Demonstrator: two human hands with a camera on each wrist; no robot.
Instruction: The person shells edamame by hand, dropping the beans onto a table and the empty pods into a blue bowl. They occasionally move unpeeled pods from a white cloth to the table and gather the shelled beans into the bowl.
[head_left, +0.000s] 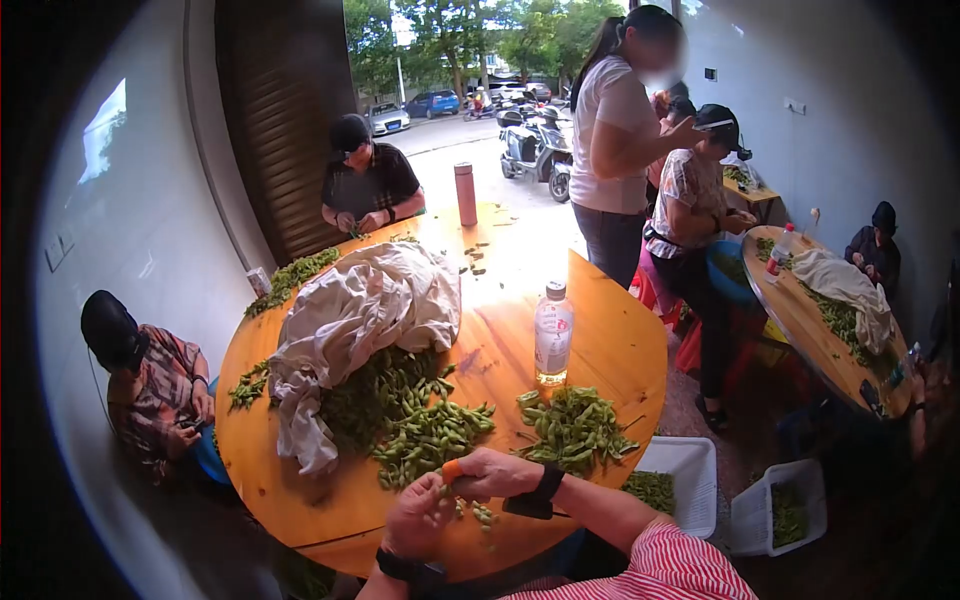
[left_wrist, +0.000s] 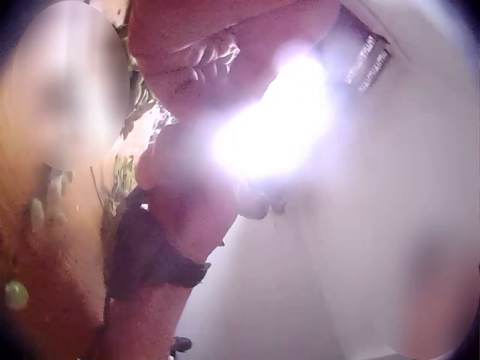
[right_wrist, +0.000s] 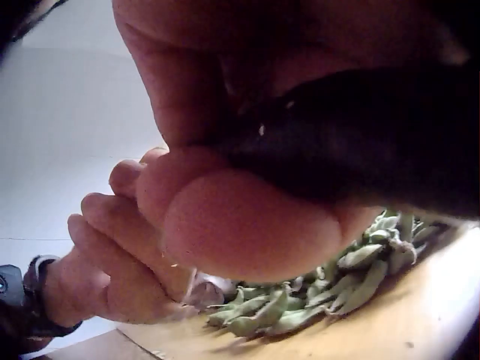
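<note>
Over the near edge of the round wooden table (head_left: 620, 340), my two hands meet. The left hand (head_left: 412, 518) pinches a small green soybean pod (head_left: 446, 492) between curled fingers. Against it, the right hand (head_left: 495, 474) bends its fingers onto the same pod, with an orange cover (head_left: 453, 469) on one digit. The right wrist view shows the right fingertips (right_wrist: 251, 225) large, hiding most of the pod. A heap of soybean pods (head_left: 432, 438) lies just beyond, and a few light green shelled beans (head_left: 482, 514) lie below the right hand. Glare washes out part of the left wrist view.
A second pod heap (head_left: 575, 430) sits at the right, below a bottle (head_left: 553, 335). Pale cloth (head_left: 370, 300) covers pods at the left; a pink flask (head_left: 466, 195) stands at the back. White baskets (head_left: 695, 485) are on the floor. Other people sit around both tables.
</note>
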